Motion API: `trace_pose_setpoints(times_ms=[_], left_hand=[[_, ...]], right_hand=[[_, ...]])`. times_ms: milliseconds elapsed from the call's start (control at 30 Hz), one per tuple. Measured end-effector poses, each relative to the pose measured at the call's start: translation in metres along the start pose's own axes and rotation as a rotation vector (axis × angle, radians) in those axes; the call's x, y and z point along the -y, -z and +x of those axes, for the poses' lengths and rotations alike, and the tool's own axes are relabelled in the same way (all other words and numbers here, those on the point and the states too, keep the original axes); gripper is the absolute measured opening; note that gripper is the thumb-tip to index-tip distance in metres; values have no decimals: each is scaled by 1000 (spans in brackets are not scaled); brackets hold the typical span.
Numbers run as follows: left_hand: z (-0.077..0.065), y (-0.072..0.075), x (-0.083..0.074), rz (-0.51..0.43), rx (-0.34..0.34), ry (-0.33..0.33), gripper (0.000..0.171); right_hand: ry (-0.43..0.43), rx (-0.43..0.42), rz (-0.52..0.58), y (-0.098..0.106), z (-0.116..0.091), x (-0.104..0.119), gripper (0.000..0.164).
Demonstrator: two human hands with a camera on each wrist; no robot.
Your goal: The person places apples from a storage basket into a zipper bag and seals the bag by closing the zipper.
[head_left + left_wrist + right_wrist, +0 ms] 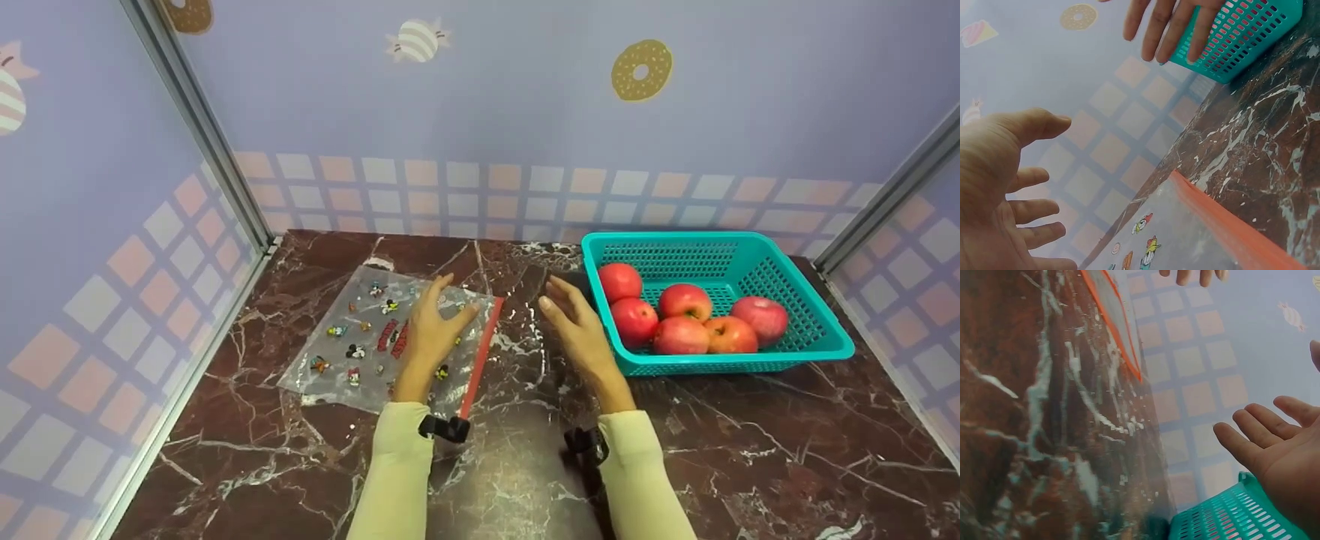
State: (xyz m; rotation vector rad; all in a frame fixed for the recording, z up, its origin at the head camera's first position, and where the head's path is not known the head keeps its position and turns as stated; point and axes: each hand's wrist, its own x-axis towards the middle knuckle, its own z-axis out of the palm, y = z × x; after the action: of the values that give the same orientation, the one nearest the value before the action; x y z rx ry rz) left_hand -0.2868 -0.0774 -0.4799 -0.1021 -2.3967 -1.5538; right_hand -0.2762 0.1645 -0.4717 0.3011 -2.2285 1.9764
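Note:
My left hand (433,334) hovers over a clear zip bag (330,375) printed with small cartoon figures and red lettering. Its fingers are relaxed and hold nothing. The bag lies flat on the marble top, its red zip edge (482,356) towards the right. To the right, my right hand (581,334) is raised beside the left wall of a teal plastic basket (814,304), also with loose, empty fingers. Several red apples (684,302) sit in the basket, mostly at its left and front. In the left wrist view, thumb and fingers of the left hand (994,185) are spread apart.
A brown marble tabletop (712,465) with white veins carries the bag and basket. Behind it rises a lilac wall (510,90) with checks and sweets. Side panels with metal frame posts (217,135) enclose the table at left and right.

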Motion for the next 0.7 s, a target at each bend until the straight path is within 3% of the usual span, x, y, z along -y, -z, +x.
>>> trace_pose_setpoints(times_ms=[233,533,700], left_hand=[[-2,-11,6,22,5,-6,61],[-6,-19,15,204,163,-38,56],[-7,-20,14,285,185,21,55]], right_hand=[[-21,-2,4,1,-3,-6,56],[-4,-13,-37,3,-5,-15,51],[2,-1,-37,0,-4,-17,49]])
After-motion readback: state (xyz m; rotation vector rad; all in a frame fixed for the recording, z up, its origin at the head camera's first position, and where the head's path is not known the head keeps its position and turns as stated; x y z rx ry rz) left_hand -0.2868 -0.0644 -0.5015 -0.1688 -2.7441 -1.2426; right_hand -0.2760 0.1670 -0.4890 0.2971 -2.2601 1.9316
